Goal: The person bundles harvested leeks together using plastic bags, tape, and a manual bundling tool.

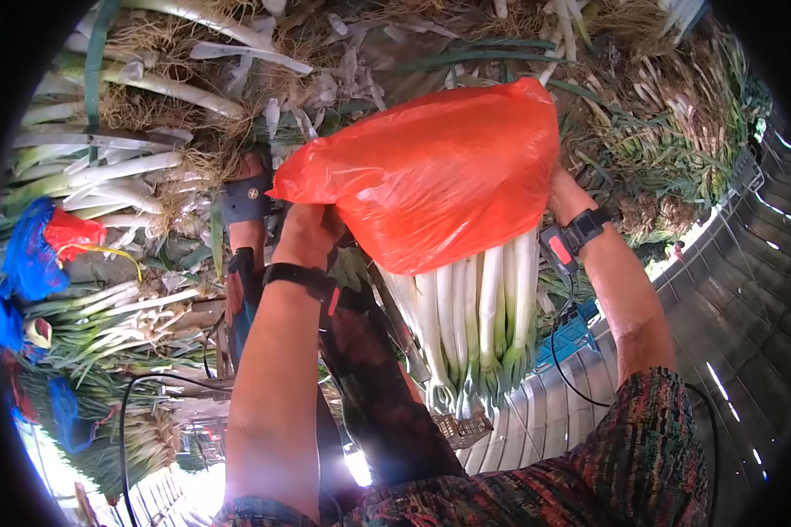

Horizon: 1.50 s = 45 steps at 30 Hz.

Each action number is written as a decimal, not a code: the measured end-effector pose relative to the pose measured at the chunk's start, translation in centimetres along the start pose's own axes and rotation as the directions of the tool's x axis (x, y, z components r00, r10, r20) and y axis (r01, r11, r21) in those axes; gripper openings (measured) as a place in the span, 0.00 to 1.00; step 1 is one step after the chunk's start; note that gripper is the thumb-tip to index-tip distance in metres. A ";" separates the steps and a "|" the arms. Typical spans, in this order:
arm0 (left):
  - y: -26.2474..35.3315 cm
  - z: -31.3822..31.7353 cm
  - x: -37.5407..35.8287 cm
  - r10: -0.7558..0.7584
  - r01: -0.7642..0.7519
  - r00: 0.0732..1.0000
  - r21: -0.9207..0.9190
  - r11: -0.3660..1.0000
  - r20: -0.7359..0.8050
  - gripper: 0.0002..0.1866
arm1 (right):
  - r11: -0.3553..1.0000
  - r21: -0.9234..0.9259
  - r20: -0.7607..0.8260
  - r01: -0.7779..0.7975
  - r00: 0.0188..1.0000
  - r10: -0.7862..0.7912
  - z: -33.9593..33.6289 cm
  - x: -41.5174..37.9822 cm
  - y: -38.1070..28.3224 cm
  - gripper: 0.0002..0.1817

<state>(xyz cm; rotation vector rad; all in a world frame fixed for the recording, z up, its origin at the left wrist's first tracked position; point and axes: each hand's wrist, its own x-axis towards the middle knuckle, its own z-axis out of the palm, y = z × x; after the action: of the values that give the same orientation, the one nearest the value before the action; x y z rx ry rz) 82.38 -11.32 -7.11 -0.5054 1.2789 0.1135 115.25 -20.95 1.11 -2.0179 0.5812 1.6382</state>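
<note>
A red plastic bag (448, 167) is puffed out and stretched between my two hands, over one end of a bundle of leeks (470, 325). The white stalks show below the bag, with their green ends toward me; the other end is hidden under the plastic. At the bag's lower left edge, my left hand (312, 227) grips the plastic, its fingers mostly covered. On the right side, my right hand (567, 193) holds the bag's edge, and its fingers are tucked behind the plastic. Each wrist wears a black strap with a small device.
Loose leeks with roots (141, 167) lie on the left and far ground. Heaps of thin green onions (677, 123) stand at the far right. Blue and red bags (35, 255) lie left. Beside a blue crate (567, 338) runs a metal-framed plastic wall (721, 316). Cables hang near both arms.
</note>
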 end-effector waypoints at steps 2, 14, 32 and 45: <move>0.0 0.1 -0.6 0.008 -0.008 1.000 0.094 0.996 -0.001 0.12 | 0.999 -0.050 -0.001 0.004 1.000 -0.004 -0.3 0.0 0.5 0.21; -0.2 -2.9 -0.1 0.022 -0.063 0.991 0.317 0.946 0.131 0.18 | 0.905 -0.425 0.129 0.021 0.991 0.038 0.4 0.1 -2.0 0.22; 1.6 0.1 5.4 -0.067 0.047 0.984 0.123 0.991 0.164 0.13 | 0.833 -0.541 0.139 -0.116 0.964 0.224 0.1 2.3 -2.6 0.20; 0.2 -1.4 5.9 -0.089 0.061 0.990 0.228 0.972 0.114 0.09 | 0.828 -0.559 0.204 -0.044 0.961 0.188 0.3 1.3 -2.1 0.19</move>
<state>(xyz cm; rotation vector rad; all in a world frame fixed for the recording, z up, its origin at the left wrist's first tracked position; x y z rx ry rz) 82.80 -12.85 -12.94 -0.3462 1.1336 -0.0629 116.53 -19.14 0.03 -2.1226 0.1404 2.3017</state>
